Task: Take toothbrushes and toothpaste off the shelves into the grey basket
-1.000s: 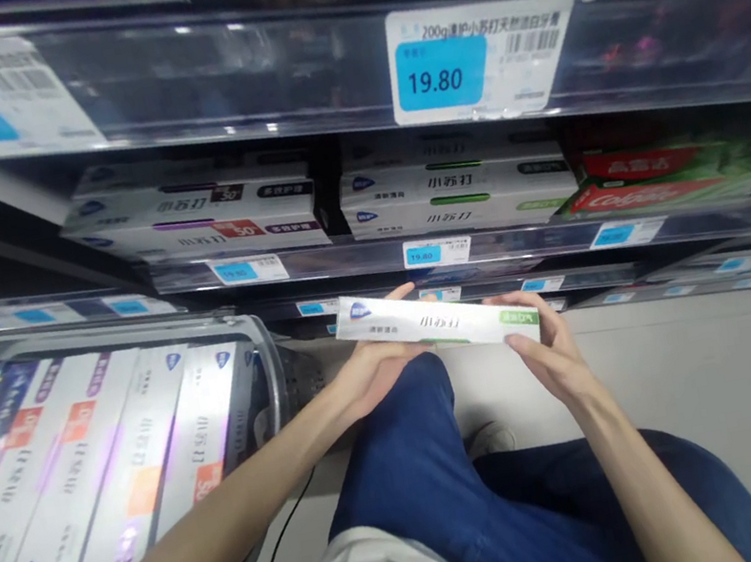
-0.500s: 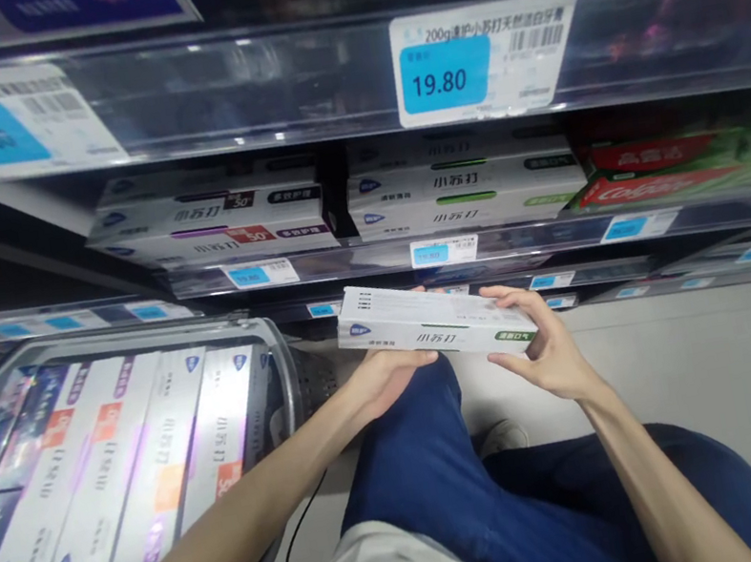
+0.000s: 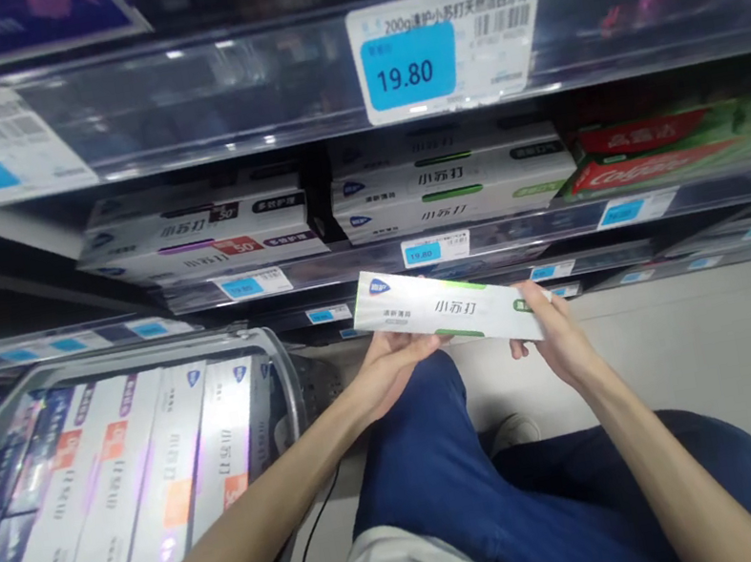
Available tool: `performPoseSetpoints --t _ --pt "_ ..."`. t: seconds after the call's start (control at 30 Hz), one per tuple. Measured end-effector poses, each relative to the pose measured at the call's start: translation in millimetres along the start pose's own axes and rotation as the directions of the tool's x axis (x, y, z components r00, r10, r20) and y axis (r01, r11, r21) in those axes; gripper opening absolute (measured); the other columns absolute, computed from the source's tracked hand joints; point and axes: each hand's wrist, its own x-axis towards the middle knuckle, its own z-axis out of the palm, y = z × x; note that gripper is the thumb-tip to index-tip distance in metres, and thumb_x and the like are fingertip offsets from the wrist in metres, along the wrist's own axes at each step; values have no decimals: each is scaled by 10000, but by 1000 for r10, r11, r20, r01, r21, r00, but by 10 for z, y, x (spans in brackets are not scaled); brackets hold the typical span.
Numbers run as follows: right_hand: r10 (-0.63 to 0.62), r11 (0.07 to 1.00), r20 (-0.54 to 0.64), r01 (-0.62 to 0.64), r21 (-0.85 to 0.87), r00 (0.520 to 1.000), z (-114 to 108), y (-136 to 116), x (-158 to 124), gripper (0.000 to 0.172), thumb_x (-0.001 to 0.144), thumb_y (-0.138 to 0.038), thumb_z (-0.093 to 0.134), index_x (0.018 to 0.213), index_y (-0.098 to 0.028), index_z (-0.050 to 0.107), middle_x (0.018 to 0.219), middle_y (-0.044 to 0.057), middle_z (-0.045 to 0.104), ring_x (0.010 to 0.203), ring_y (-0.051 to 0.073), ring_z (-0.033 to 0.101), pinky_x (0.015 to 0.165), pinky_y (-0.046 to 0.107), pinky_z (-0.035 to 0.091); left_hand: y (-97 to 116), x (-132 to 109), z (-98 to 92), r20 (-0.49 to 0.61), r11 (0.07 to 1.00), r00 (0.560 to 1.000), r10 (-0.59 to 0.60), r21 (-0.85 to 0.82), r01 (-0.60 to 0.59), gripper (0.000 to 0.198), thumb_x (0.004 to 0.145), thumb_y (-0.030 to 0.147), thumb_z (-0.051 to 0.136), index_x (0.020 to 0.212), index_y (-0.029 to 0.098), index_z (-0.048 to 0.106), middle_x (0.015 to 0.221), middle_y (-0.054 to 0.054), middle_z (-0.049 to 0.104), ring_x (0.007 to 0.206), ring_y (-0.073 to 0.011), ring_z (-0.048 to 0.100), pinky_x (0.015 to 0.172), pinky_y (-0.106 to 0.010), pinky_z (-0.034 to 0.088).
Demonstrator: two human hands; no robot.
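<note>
In front of the low store shelves, just above a knee in blue trousers (image 3: pixel 439 473), a long white cardboard toothpaste box with green stripes (image 3: pixel 449 309) is held level between both hands, its printed face turned up toward the camera. The left hand (image 3: pixel 392 373) grips the box's left end from beneath, fingers curled over its lower edge. The right hand (image 3: pixel 559 343) clasps the right end, thumb on the front face near the green patch. The box is in the air, clear of any shelf.

To the left stands a clear-rimmed plastic basket (image 3: pixel 279 361) packed with white boxes bearing orange and purple marks (image 3: pixel 162 473), lying side by side. Behind the held box, a shelf carries a stack of matching white and green boxes (image 3: pixel 451 190), next to a stack of white boxes with purple and red labels (image 3: pixel 208 238) and red and green boxes (image 3: pixel 672 146) on the right. A blue price tag reading 19.80 (image 3: pixel 410 73) hangs on the clear shelf edge above.
</note>
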Motion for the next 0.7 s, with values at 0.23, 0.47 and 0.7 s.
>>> performPoseSetpoints --t 0.23,0.47,0.7 --pt "-44 998 45 41 55 998 48 -95 -50 440 748 -443 811 1036 -186 600 800 21 691 517 142 631 421 237 455 2 9 -101 -13 987 996 87 138 -84 663 758 361 796 1375 295 563 1280 -57 685 1328 -300 521 1124 -512 385" --pt "10 998 320 -29 53 948 -108 -208 -81 429 699 -350 832 1055 -173 674 834 69 732 586 207 690 399 245 495 -22 0 -146 -101 883 980 174 456 -110 736 636 706 756 1242 305 634 1183 -65 715 1241 -326 572 984 -489 497" --pt "-68 997 397 50 56 915 -218 -290 -138 415 756 -347 771 1111 -146 699 824 105 739 546 226 680 353 256 455 -55 -33 -184 45 724 988 147 676 -139 556 795 714 627 1095 254 720 1047 -82 748 1130 -310 637 979 -436 493"
